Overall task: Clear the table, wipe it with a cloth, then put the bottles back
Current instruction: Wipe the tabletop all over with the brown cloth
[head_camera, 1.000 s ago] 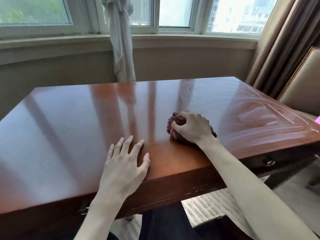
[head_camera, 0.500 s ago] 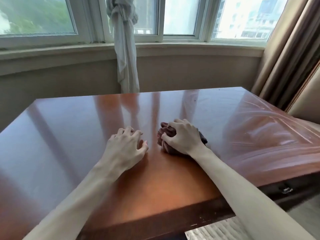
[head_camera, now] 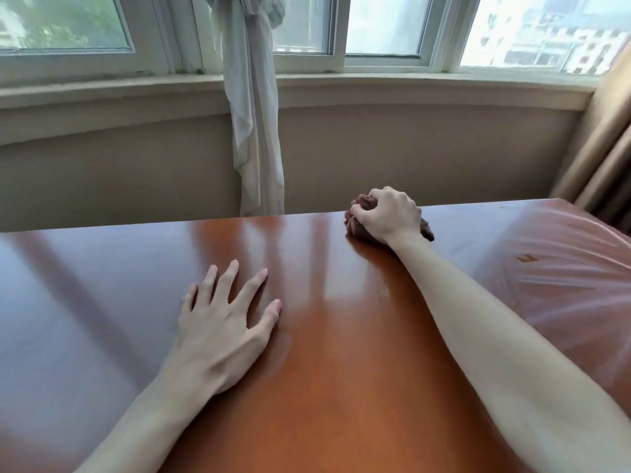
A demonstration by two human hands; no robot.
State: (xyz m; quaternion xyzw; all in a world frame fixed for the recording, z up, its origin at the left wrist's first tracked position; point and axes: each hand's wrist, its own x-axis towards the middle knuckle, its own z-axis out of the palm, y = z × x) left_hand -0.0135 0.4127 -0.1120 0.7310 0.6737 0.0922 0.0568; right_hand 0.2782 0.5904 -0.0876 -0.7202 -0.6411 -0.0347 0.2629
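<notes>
A glossy reddish-brown wooden table [head_camera: 102,285] fills the lower view. My right hand [head_camera: 389,216] grips a crumpled dark brown cloth [head_camera: 358,230] and holds it down on the table close to its far edge, arm stretched out. Most of the cloth is hidden under the hand. My left hand [head_camera: 222,326] lies flat on the tabletop nearer to me, fingers spread and straight, holding nothing. No bottles are in view.
A knotted white sheer curtain [head_camera: 254,114] hangs behind the table's far edge under the windowsill [head_camera: 409,83]. A tan drape [head_camera: 604,148] hangs at the right. Clear plastic film [head_camera: 560,268] covers the table's right part.
My right hand has pushed the cloth away from me, from the table's middle to its far edge. My left hand has gone from curled to flat and spread. The camera has leaned forward.
</notes>
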